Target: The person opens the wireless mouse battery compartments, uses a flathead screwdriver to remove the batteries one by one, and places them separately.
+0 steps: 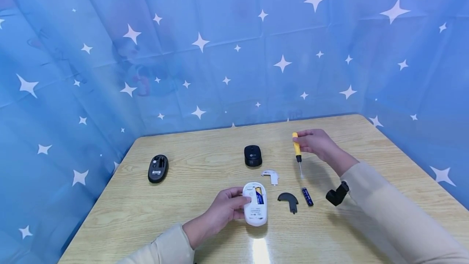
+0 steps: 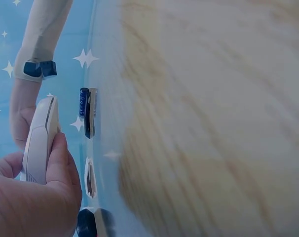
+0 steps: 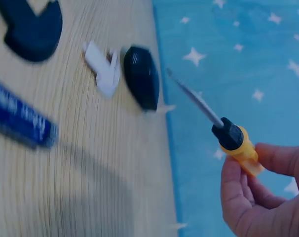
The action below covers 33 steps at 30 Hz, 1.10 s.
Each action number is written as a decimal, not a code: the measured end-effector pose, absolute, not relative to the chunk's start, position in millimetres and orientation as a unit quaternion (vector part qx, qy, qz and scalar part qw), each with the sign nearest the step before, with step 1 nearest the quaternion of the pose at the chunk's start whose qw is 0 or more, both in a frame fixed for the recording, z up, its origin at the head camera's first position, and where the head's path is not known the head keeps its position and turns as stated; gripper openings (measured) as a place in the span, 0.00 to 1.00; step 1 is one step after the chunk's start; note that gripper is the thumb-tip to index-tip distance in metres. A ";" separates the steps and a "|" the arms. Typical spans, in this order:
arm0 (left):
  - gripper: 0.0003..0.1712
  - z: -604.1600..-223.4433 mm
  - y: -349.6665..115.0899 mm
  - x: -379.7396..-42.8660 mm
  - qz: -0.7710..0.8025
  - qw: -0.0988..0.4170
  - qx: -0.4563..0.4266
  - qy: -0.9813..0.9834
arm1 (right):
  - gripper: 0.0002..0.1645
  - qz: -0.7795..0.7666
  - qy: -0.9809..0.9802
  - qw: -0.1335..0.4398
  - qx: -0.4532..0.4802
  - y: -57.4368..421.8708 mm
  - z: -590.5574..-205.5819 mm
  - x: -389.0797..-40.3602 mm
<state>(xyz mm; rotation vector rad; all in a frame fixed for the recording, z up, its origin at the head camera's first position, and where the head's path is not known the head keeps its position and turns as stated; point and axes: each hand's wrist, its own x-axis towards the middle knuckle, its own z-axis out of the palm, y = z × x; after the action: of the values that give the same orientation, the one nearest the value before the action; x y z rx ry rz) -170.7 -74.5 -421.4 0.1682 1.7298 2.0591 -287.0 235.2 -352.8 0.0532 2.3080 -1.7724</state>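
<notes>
My left hand holds a white computer mouse underside up, thumb across its face. Its open battery bay shows a blue-and-gold battery. In the left wrist view the white mouse appears edge-on between thumb and fingers. With fingertips and thumb, my right hand grips the yellow handle of a screwdriver, its shaft pointing down above the table. In the right wrist view the screwdriver has a black collar and a metal shaft. Below its tip lies a loose blue battery.
On the wooden table lie a dark battery cover and a white cover. A black mouse stands behind them. Another black mouse lies underside up at the left, its bay exposed. A starry blue curtain hangs behind.
</notes>
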 end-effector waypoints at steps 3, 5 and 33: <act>0.24 -421.5 -74.2 -171.1 0.745 0.224 0.061 0.626 | 0.33 -0.618 0.778 0.109 0.020 227.0 -346.3 -279.8; 0.24 -421.8 -73.8 -171.4 0.745 0.224 0.061 0.625 | 0.33 -0.625 0.773 0.104 0.017 220.9 -342.9 -274.2; 0.25 -418.4 -72.9 -173.2 0.741 0.236 0.058 0.626 | 0.16 -0.623 0.763 -0.082 -0.149 147.9 -335.1 -204.4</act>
<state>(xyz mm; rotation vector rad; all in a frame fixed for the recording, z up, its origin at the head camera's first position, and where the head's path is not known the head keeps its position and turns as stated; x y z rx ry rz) -173.2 -72.9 -418.4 0.1601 1.7156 2.0334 -204.4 147.9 -335.1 -0.4933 2.5317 -2.0663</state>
